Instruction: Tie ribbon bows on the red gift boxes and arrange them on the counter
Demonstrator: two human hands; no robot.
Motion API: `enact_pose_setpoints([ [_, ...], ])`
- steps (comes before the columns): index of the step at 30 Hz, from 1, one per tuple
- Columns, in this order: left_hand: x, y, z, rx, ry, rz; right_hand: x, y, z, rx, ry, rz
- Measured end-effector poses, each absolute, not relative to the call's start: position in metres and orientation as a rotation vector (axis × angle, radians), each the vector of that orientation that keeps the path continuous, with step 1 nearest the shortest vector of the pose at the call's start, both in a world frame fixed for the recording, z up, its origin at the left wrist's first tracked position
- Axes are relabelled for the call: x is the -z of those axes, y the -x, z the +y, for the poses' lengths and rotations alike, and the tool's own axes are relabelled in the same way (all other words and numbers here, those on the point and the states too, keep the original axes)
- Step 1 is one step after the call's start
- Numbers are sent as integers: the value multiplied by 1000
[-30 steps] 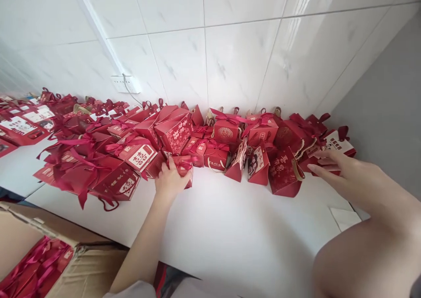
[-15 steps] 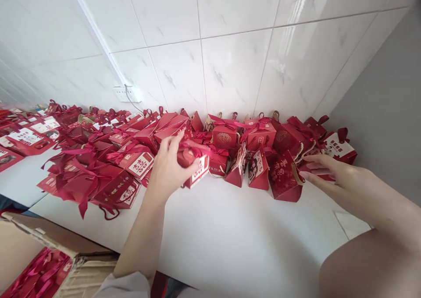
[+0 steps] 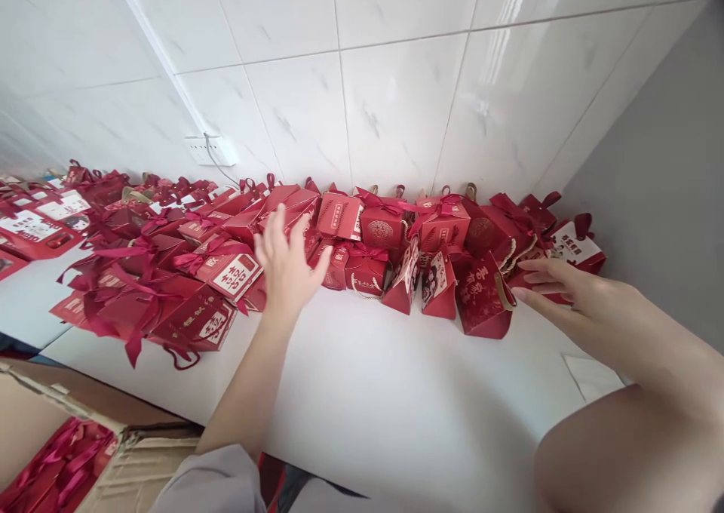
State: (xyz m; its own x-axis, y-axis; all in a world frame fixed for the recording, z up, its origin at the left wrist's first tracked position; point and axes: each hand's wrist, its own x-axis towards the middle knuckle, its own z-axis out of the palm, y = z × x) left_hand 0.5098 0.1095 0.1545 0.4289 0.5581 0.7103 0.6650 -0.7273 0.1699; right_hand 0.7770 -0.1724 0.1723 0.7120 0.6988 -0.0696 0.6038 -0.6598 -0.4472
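Observation:
My left hand point(image 3: 288, 260) is open with fingers spread, over the red gift boxes in the middle of the row. Beside its fingertips, a red box with a white end panel point(image 3: 340, 216) rests on top of the back row. Just below that stands a smaller red box with ribbon point(image 3: 367, 270). At the right, my right hand point(image 3: 557, 287) has its fingers stretched out beside a dark red box with a gold handle point(image 3: 483, 298). Its fingertips are close to the handle; whether they touch it I cannot tell. Two triangular boxes, one with a picture panel point(image 3: 438, 285), stand left of it.
Many red gift boxes with ribbons point(image 3: 195, 313) are heaped at the left on the white table point(image 3: 396, 392). An open cardboard box point(image 3: 141, 471) at the lower left holds more red items. Behind are a tiled wall point(image 3: 396, 105) and a wall socket point(image 3: 209, 151).
My left hand has let go of the red ribboned box it was holding; a box now rests on the back row there. The right hand has hardly moved. The view has shifted slightly.

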Motion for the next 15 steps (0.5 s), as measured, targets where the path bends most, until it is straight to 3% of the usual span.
enact_pose_setpoints([
  [4, -175, -441, 107, 1239, 2189, -1489, -166, -785, -173, -317, 2536, -1034],
  [7, -169, -391, 110, 1251, 1838, -1846, -163, -789, -173, -290, 2548, -1046],
  [11, -155, -346, 114, 1160, 1808, -2276, -163, -786, -171, -262, 2566, -1051],
  [15, -157, -313, 124, 1246, 2055, -2118, -163, -782, -169, -292, 2567, -1054],
])
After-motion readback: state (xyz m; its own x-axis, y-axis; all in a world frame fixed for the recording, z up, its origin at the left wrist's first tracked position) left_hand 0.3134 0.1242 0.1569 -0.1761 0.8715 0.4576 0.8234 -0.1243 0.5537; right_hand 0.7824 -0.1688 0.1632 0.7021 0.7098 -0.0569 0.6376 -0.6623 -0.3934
